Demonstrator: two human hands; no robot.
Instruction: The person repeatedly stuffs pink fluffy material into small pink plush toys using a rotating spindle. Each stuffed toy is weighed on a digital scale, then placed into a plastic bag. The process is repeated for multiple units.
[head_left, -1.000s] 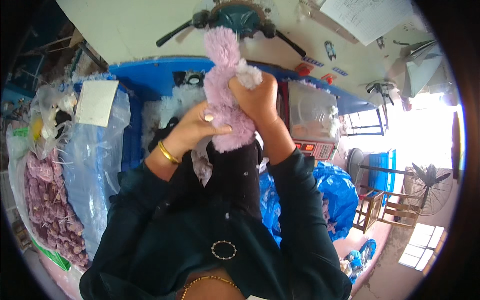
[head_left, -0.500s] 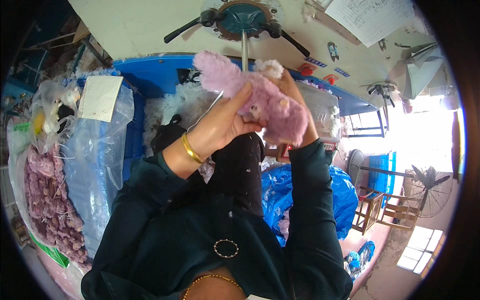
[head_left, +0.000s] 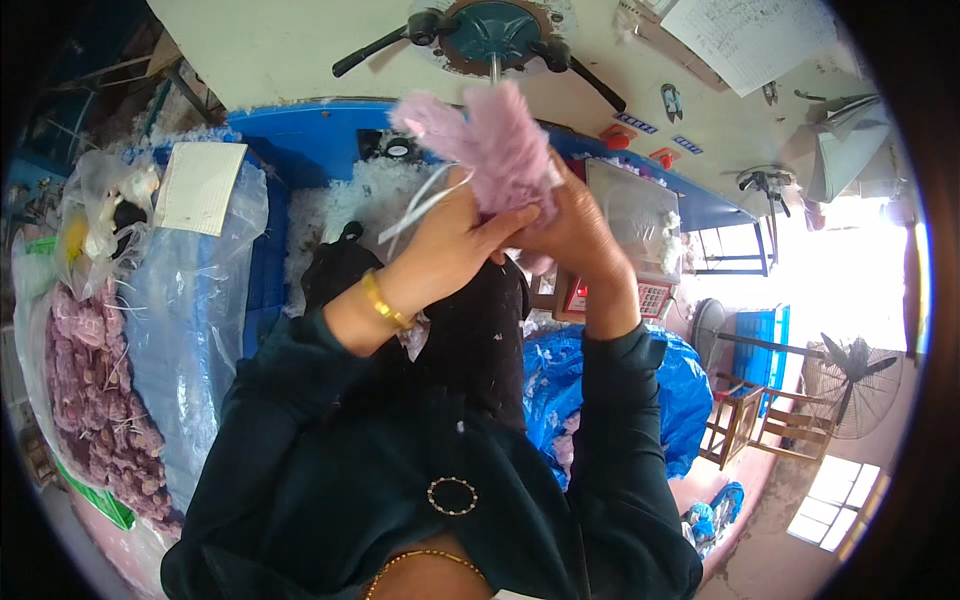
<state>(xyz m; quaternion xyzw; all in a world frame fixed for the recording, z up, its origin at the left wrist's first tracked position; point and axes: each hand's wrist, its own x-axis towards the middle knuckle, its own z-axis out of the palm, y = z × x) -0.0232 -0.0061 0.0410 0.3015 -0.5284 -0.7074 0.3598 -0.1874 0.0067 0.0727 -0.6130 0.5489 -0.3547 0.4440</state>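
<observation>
A fluffy pale-pink plush piece (head_left: 510,140) is up in both hands, just on the wearer's side of the dark teal round metal fitting (head_left: 490,38), and from this angle it overlaps the end of the fitting's thin silvery tube (head_left: 495,68) (can't tell if they actually touch). The left hand (head_left: 450,235) is wrapped round the lower left of the plush, thumb stretched across toward the other hand. The right hand (head_left: 585,225) is curled round its lower right side, so both sets of fingers are gripping the fluff, though most fingertips are buried behind it and I can't tell how hard they're squeezing. A narrow white ribbon (head_left: 412,210) dangles beside the left hand. Two chunky black levers (head_left: 385,52) stick out either side of the fitting. Down and left of it there's loose white fluffy stuffing (head_left: 345,205), and further left a clear plastic bag crammed with dusty-pink plush pieces (head_left: 95,400). Right of the fitting: small metal thread snips (head_left: 671,100), then a handwritten white paper sheet (head_left: 745,45). Down and right sit a red digital scale (head_left: 655,298) and a crinkly blue plastic bag (head_left: 685,400).
</observation>
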